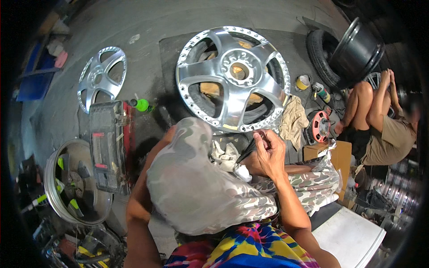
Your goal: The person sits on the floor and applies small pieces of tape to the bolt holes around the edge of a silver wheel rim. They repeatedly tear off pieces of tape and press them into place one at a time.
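My right hand is closed around a thin dark tool whose tip points down to the left, toward a white cloth bunched on my lap. Just beyond the hand lies a large polished silver five-spoke wheel face, resting on a tyre on a dark mat. My left forearm runs up behind my raised knee in camouflage shorts. The left hand itself is hidden behind that knee.
A second silver wheel face lies far left, with a black tool case, a green bottle and a rim nearer. At right are a beige rag, red cable reel, cardboard box, stacked tyre and a seated person.
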Demonstrator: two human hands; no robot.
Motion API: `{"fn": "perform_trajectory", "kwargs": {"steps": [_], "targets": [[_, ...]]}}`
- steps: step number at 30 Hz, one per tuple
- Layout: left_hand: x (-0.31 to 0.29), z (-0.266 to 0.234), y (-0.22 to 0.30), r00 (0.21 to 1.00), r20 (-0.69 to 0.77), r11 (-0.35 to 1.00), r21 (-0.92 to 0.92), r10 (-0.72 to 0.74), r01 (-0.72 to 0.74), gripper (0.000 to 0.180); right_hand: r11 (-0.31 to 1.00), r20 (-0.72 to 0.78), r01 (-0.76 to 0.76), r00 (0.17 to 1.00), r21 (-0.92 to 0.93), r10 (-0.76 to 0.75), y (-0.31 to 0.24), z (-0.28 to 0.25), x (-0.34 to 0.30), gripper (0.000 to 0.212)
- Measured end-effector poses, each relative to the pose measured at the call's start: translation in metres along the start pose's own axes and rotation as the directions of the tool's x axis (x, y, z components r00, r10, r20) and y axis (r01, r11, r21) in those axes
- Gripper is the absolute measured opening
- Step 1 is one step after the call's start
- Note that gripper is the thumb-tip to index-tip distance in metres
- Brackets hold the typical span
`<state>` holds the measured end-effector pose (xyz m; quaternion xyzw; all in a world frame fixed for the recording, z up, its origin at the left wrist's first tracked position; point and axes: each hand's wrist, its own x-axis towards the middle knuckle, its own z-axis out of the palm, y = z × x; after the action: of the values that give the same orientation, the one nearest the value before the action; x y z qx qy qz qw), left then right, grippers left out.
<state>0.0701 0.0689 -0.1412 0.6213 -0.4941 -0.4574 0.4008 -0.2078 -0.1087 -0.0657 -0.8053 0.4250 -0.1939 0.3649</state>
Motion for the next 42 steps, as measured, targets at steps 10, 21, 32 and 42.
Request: {"fn": "perform_trajectory", "kwargs": {"steps": [10, 21, 32, 42], "targets": [[-0.102, -0.035, -0.113, 0.643, -0.74, 0.89, 0.142, -0.195, 0.434, 0.066, 0.999, 0.239, -0.045, 0.97, -0.021, 0.049, 0.001, 0.024, -0.017, 0.029], [-0.201, 0.078, -0.26, 0.695, -0.632, 0.358, 0.596, -0.343, 0.719, 0.076, 0.993, 0.257, 0.07, 0.965, -0.092, -0.045, 0.008, 0.021, -0.016, 0.019], [-0.106, 0.028, -0.218, 0.689, -0.725, 0.593, 0.549, -0.013, 0.589, 0.095, 0.979, 0.123, 0.11, 0.988, -0.173, -0.089, 0.053, 0.029, 0.0, 0.018], [-0.083, 0.008, -0.217, 0.72, -0.682, 0.65, 0.491, -0.126, 0.579, 0.083, 0.91, 0.143, 0.388, 0.918, -0.147, -0.369, 0.052, 0.067, 0.025, 0.02]]}}
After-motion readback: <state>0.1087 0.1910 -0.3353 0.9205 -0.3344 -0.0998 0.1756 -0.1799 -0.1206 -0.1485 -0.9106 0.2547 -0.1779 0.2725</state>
